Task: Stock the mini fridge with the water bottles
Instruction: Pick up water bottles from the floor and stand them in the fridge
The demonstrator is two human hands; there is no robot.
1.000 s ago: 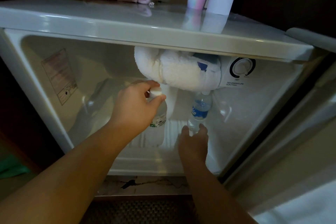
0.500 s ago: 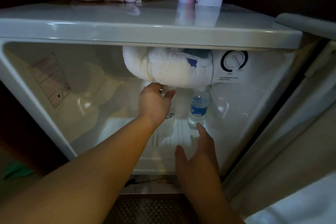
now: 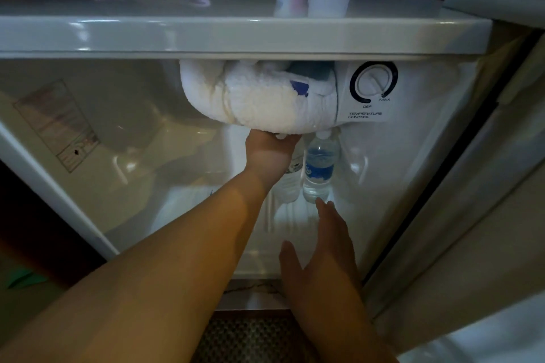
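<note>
1 blue-label bottle [image 3: 320, 168] stands at the back of the mini fridge [image 3: 124, 132], the left hand [image 3: 269, 153] grip holding bottle 2 [image 3: 292, 177] beside it, right hand [image 3: 327, 242] flat and free; further bottles unseen.

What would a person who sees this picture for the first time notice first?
Probably the thick lump of frost hanging under the mini fridge ceiling, beside the temperature control dial. Just below it, the left hand holds a water bottle at its top, next to a blue-labelled water bottle standing at the back. The right hand reaches toward that one, fingers straight.
</note>
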